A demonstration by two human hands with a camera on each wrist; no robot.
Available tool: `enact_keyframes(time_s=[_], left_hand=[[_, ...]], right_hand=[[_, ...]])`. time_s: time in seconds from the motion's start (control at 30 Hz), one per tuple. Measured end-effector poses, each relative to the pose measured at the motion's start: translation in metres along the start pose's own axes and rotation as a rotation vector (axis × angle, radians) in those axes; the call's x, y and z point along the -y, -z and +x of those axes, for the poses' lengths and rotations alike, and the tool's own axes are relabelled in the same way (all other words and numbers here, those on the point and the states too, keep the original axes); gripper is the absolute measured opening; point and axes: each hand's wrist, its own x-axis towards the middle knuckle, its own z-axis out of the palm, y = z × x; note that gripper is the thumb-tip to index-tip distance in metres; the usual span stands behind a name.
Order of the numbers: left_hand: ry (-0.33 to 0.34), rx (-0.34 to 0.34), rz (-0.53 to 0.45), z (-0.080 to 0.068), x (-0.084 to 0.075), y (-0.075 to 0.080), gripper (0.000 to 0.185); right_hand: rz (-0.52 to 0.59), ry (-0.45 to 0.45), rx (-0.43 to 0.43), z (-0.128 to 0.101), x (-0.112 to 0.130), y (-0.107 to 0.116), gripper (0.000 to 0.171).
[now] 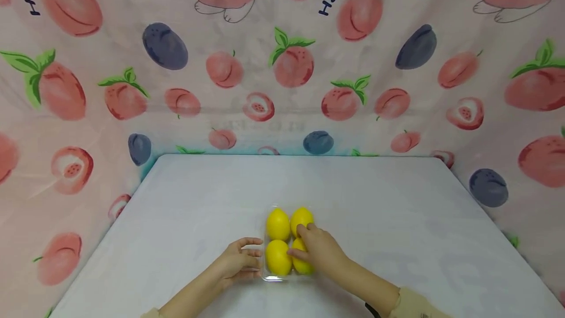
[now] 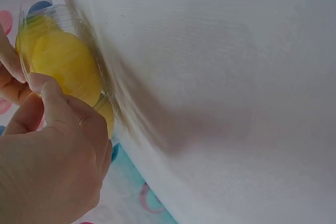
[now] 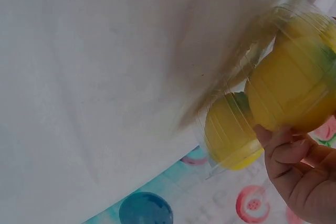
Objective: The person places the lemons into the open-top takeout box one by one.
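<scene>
Several yellow lemons sit in two rows in a clear plastic box (image 1: 273, 279) on the table. My right hand (image 1: 324, 251) reaches over the box from the right. Its fingers and thumb are curled round the near right lemon (image 1: 302, 265), partly covering it, with fingertips by the far right lemon (image 1: 302, 216). In the right wrist view, the fingers (image 3: 283, 145) lie at the top of the lemons, above the box wall. My left hand (image 1: 238, 261) is at the box's left side, fingers extended and touching the wall next to the near left lemon (image 1: 278, 257).
A white-covered table (image 1: 198, 200) lies under the box. Behind and beside it hangs a cloth (image 1: 247, 28) printed with peaches, blue fruit and lettering. Beige sleeves show at both forearms, and a dark strap-like piece (image 1: 372, 310) is under the right forearm.
</scene>
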Motion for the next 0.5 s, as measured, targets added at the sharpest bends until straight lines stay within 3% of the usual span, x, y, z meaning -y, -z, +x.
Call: enact_keyframes(time_s=[0.23,0.5], left_hand=[[-0.004,-0.009,0.022,0.003,-0.003,0.003,0.056],[-0.001,0.003,0.001,-0.001,0.004,0.004,0.055]], right_hand=[[-0.06,0.071,-0.018,0.002,-0.001,-0.007,0.03],[0.013,0.099,-0.024,0.002,-0.006,-0.011,0.03]])
